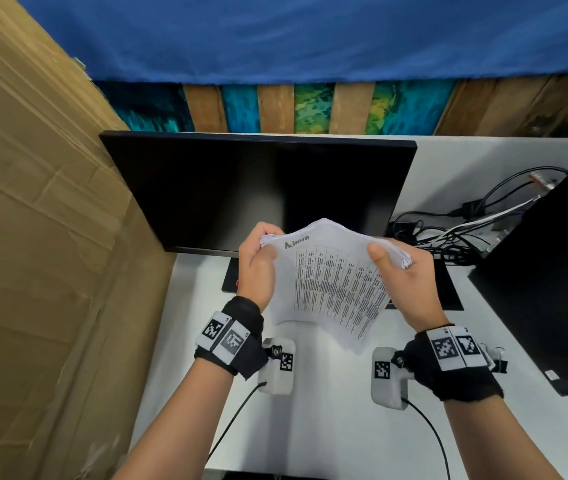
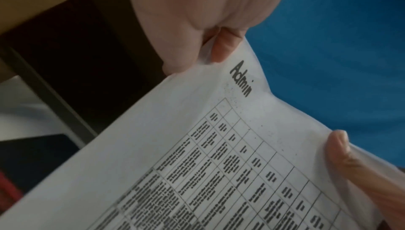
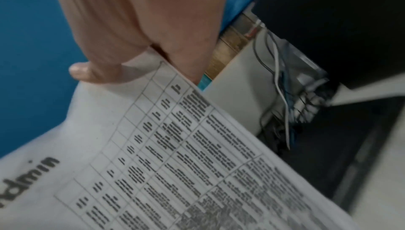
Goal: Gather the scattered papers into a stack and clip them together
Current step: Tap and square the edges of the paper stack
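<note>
A stack of white papers (image 1: 331, 285) with a printed table headed "Admin" is held upright above the white desk, its top edge bowed upward. My left hand (image 1: 258, 258) pinches the stack's upper left corner, seen close in the left wrist view (image 2: 210, 46). My right hand (image 1: 400, 271) grips the upper right corner, thumb on the front sheet (image 3: 92, 70). The papers (image 2: 219, 164) (image 3: 175, 164) fill both wrist views. A binder clip (image 1: 498, 358) lies on the desk just right of my right wrist, partly hidden by the wristband.
A dark monitor (image 1: 258, 192) stands right behind the papers on the white desk (image 1: 327, 410). A black computer case (image 1: 545, 278) and tangled cables (image 1: 466, 223) sit at the right. Cardboard (image 1: 33, 237) walls the left side. A black pad (image 1: 448, 289) lies under the hands.
</note>
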Tool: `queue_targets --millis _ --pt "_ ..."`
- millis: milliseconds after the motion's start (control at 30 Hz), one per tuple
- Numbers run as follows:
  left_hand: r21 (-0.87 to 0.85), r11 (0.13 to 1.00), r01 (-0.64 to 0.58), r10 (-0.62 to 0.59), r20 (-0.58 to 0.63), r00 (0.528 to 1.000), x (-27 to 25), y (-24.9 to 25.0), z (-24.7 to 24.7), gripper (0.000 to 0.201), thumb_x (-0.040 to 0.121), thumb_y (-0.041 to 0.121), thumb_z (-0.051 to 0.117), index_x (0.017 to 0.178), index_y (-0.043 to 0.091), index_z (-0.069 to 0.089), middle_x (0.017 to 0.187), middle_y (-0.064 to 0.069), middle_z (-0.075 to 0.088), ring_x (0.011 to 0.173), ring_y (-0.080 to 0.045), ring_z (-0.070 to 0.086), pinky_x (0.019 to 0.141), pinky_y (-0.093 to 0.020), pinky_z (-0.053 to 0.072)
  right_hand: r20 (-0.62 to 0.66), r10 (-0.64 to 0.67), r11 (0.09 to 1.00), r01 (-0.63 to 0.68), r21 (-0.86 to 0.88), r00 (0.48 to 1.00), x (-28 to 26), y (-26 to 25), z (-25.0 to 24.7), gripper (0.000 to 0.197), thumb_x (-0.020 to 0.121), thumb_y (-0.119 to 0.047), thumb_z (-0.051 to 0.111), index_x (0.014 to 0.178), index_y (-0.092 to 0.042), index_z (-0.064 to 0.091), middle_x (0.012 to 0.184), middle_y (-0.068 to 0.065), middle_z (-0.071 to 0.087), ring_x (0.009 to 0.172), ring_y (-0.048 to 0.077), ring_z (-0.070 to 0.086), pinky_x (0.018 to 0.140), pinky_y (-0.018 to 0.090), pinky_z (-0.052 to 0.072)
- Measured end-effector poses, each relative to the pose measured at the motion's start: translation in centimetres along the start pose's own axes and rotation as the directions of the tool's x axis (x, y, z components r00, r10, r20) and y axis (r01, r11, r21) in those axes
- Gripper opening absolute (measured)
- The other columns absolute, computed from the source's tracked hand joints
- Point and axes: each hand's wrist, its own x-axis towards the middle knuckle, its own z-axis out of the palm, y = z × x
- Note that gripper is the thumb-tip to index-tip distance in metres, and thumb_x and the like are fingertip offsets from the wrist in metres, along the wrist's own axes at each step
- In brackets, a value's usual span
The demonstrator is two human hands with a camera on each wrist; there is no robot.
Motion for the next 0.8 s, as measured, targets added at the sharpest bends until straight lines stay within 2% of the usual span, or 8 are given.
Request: queue_targets --millis 67,133,267,400,500,567,700,800 --pt "0.001 0.998 0.060 -0.060 -0.009 0.998 -0.3 -0.8 -0.5 0.018 0.061 0.004 0.038 0.063 0.016 0.052 0.063 0.005 0.049 0.060 -0.010 0.044 0.054 -0.021 0.035 0.010 0.113 0.993 -0.113 0.042 0.994 -0.7 0.7 0.2 0.015 0.087 -0.015 0.066 0.092 -0.027 0.073 0.080 -0.003 0.076 0.077 0.012 0.071 0.071 0.031 0.055" --pt "0.010 0.995 0.102 -0.101 -0.009 0.995 -0.5 -1.2 -0.7 0.021 0.062 0.004 0.039 0.066 0.015 0.056 0.064 0.004 0.051 0.064 -0.014 0.045 0.055 -0.025 0.035 0.003 0.186 0.980 -0.186 0.073 0.983 -1.2 1.0 0.4 0.015 0.085 -0.013 0.067 0.092 -0.026 0.072 0.082 -0.006 0.078 0.079 0.010 0.073 0.074 0.031 0.057" --pt "0.009 0.996 0.090 -0.090 0.012 0.996 -0.4 -0.6 -0.3 0.022 0.061 0.004 0.039 0.067 0.016 0.056 0.064 0.012 0.053 0.062 -0.005 0.048 0.057 -0.014 0.039 0.014 0.142 0.986 -0.143 0.090 0.990 -0.5 0.6 0.6 0.019 0.087 -0.008 0.065 0.089 -0.025 0.074 0.078 -0.008 0.077 0.074 0.006 0.072 0.067 0.019 0.055" --pt "-0.029 0.984 0.177 -0.177 -0.014 0.984 -0.8 -1.8 -0.5 0.032 0.060 0.004 0.038 0.074 0.018 0.063 0.074 0.008 0.061 0.079 -0.016 0.054 0.076 -0.032 0.041 -0.023 0.226 0.971 -0.223 0.084 0.974 -0.8 1.6 0.9 0.017 0.083 -0.010 0.070 0.091 -0.025 0.073 0.084 -0.005 0.077 0.082 0.011 0.073 0.079 0.032 0.058" --pt "-0.012 0.981 0.193 -0.193 -0.002 0.981 -1.1 -1.5 -0.8 0.031 0.066 -0.003 0.039 0.073 0.017 0.061 0.061 0.020 0.062 0.067 -0.005 0.056 0.066 -0.028 0.040 -0.002 0.198 0.976 -0.196 0.095 0.980 -1.0 1.3 0.5 0.018 0.083 -0.009 0.070 0.089 -0.026 0.074 0.084 -0.007 0.077 0.081 0.009 0.073 0.077 0.026 0.059" --pt "-0.009 0.978 0.210 -0.210 0.001 0.978 -1.1 -1.3 -0.8 0.032 0.070 -0.009 0.037 0.072 0.015 0.059 0.054 0.021 0.058 0.058 0.000 0.053 0.060 -0.027 0.037 0.001 0.199 0.975 -0.199 0.096 0.980 -1.3 1.3 0.7 0.018 0.083 -0.009 0.070 0.089 -0.025 0.074 0.083 -0.005 0.077 0.081 0.011 0.073 0.076 0.027 0.059" --pt "0.012 0.973 0.232 -0.232 0.008 0.973 -1.2 -0.9 -1.0 0.028 0.076 -0.001 0.042 0.082 0.017 0.062 0.069 0.011 0.061 0.062 -0.006 0.054 0.057 -0.024 0.038 -0.032 0.249 0.965 -0.245 0.094 0.968 -1.6 1.7 1.3 0.013 0.083 -0.012 0.070 0.093 -0.021 0.072 0.087 -0.001 0.076 0.081 0.013 0.073 0.074 0.029 0.058" --pt "0.019 0.981 0.193 -0.194 0.044 0.980 -1.1 -0.4 -1.8 0.018 0.078 0.000 0.045 0.085 0.004 0.061 0.073 0.001 0.057 0.057 -0.001 0.053 0.053 -0.016 0.041 -0.048 0.225 0.972 -0.221 0.077 0.973 -1.5 1.4 1.1 0.013 0.082 -0.016 0.072 0.093 -0.022 0.072 0.081 -0.005 0.077 0.078 0.007 0.073 0.069 0.022 0.057"
